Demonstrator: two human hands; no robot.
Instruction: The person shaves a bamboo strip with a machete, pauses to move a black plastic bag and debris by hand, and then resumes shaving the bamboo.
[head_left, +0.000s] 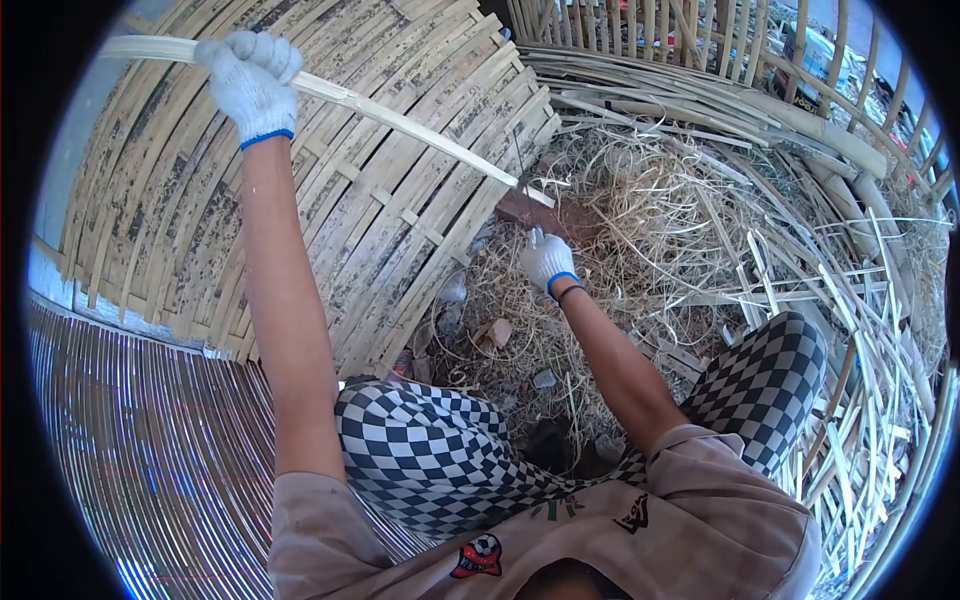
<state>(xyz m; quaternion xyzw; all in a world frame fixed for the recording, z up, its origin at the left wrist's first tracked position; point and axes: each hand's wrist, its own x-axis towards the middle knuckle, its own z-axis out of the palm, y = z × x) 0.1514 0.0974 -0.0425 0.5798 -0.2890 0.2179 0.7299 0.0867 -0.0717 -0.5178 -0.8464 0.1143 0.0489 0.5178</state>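
In a white glove with a blue cuff, my left hand (251, 80) is closed around a long pale bamboo strip (420, 132) at the upper left. The strip slants down to the right, and its far end lies by a dark upright blade (521, 165) over a reddish-brown block (528, 210). My right hand (547, 262), gloved too, is just below that block with its fingers drawn together. What it grips, if anything, is too small to make out.
A woven bamboo panel (330, 190) spans the left. Curly shavings (650, 200) cover the ground ahead. Thin strips (870, 430) are heaped at the right, with bamboo poles (800, 120) and a slatted fence (640, 30) behind. A stone (500, 332) lies near my knees.
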